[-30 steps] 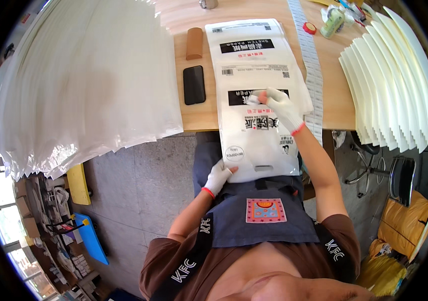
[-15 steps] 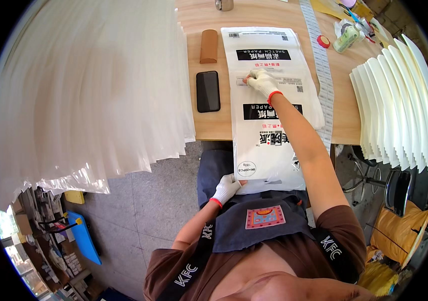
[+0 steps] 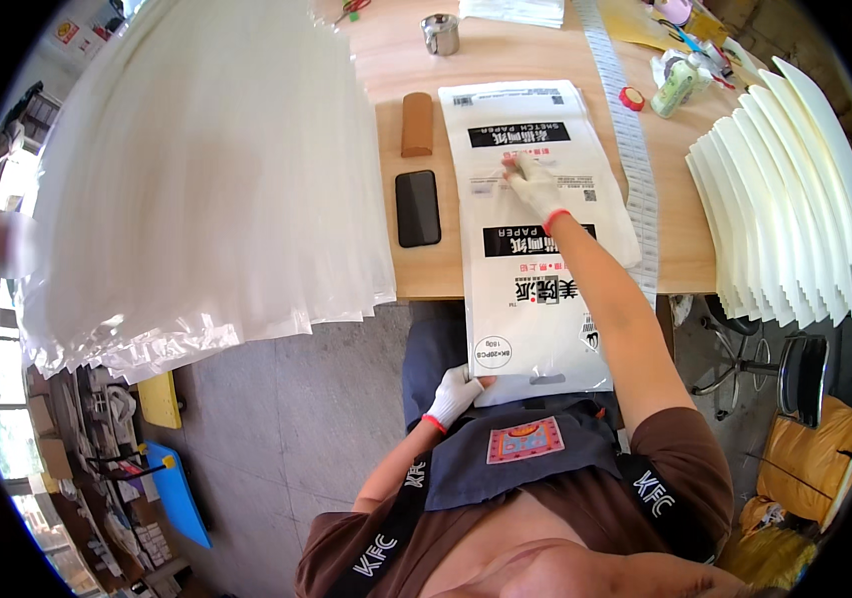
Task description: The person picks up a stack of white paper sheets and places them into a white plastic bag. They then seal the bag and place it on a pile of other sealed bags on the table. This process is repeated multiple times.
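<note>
In front of me lies a stack of white printed plastic paper bags (image 3: pixel 535 334), reaching from the table down over its front edge to my lap. My left hand (image 3: pixel 456 394), in a white glove with a red cuff, grips the bags' near left edge, thumb on top. Farther up, my right hand (image 3: pixel 537 189), gloved likewise, rests on the upper part of the bags. Its bare fingertips touch the surface and look a little apart. A black phone (image 3: pixel 418 208) and a brown wooden block (image 3: pixel 417 125) lie just left of the bags.
A tall pile of translucent plastic bags (image 3: pixel 206 179) overhangs the table (image 3: pixel 685 269) at left. Fanned white sheets (image 3: pixel 785 209) stand at right. A metal cup (image 3: pixel 440 35), a printed strip (image 3: pixel 625 130), a red tape roll (image 3: pixel 631 99) and a bottle (image 3: pixel 676 86) sit farther back.
The view has shifted, showing more of the table's far side. My right hand's fingers have straightened somewhat on the bags. My left hand keeps its hold at the near edge.
</note>
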`<state>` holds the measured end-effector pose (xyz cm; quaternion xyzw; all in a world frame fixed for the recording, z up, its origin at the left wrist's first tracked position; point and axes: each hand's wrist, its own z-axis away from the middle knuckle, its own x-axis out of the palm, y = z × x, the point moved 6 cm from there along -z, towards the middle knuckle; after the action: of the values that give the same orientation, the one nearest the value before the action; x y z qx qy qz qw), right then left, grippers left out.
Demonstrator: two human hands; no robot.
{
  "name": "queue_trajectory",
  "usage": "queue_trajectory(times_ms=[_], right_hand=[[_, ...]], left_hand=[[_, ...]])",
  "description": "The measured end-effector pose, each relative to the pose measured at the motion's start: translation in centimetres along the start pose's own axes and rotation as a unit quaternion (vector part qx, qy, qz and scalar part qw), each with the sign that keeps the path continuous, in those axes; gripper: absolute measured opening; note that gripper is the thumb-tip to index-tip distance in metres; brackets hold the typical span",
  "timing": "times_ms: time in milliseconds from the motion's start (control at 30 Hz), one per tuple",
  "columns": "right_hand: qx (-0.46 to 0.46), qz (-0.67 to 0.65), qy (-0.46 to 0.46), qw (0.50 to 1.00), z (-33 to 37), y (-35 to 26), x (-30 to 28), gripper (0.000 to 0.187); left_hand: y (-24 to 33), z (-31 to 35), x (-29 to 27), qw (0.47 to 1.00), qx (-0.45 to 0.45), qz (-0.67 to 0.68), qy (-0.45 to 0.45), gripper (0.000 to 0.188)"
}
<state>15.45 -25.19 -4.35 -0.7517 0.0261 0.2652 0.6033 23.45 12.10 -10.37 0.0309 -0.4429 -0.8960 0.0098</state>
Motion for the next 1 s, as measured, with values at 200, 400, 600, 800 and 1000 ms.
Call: queue_trajectory(times_ms=[200,400,600,800,1000], right_hand=[[0.068,0.302,-0.095,0.946,16.9,-2.1,-9.4,0.031],[0.353,-0.034,-0.165,0.920,31.9,3.6,-10.6,0.040],[0.230,-0.580,-0.188,0.759,28.8,-2.6,-3.7,0.058],[-0.015,-0.427,-0.149,0.892,16.0,-17.5,-7.7,0.045],[-0.189,-0.211,-0.206,0.937,5.1,-41.6,-6.2,0.045]], left_hand=[[3.8,2.8,-1.5,0.993,0.070,0.090,0.019,0.032],[18.0,4.7,-2.4,0.953,0.271,-0.130,0.030,0.028],[33.7,16.4,0.6,0.679,0.586,-0.428,0.113,0.025],[39.6,30.2,-3.5,0.489,0.702,-0.450,0.257,0.013],[44.2,36.8,-22.8,0.546,0.684,-0.093,0.475,0.024]])
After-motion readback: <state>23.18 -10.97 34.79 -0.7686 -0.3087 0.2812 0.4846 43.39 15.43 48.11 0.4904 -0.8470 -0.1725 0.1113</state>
